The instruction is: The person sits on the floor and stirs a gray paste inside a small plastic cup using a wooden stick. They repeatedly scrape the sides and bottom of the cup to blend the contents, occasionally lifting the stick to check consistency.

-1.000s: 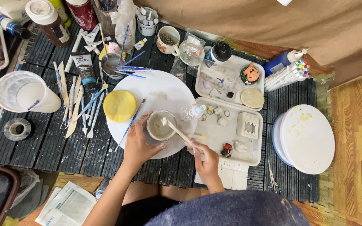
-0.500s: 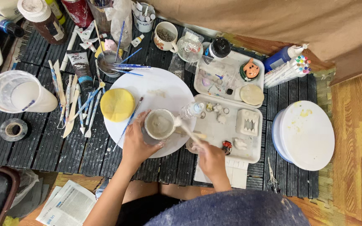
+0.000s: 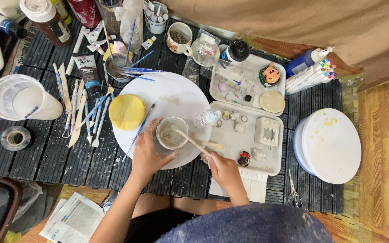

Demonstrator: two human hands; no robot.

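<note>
Nearest to the person, the right hand (image 3: pixel 223 173) has its fingers closed around a wooden stick (image 3: pixel 193 142), and the far end of the stick is dipped in a small cup (image 3: pixel 172 134) of grey-white liquid. The left hand (image 3: pixel 147 153) is curled against the left side of this cup, the fingers wrapped part of the way around its wall. The cup stands on the near edge of a big round white board (image 3: pixel 172 96).

To the right of the cup, just beside it, lies a white tray (image 3: pixel 230 144) with small clay figures. A thin paintbrush (image 3: pixel 139 130) lies to the left of the cup on the board, and beyond it a yellow round sponge (image 3: pixel 127 111) rests on the left edge of the board. Further from the cup, past the far edge of the board, stands a metal bowl (image 3: pixel 117 66) with brushes in it.
</note>
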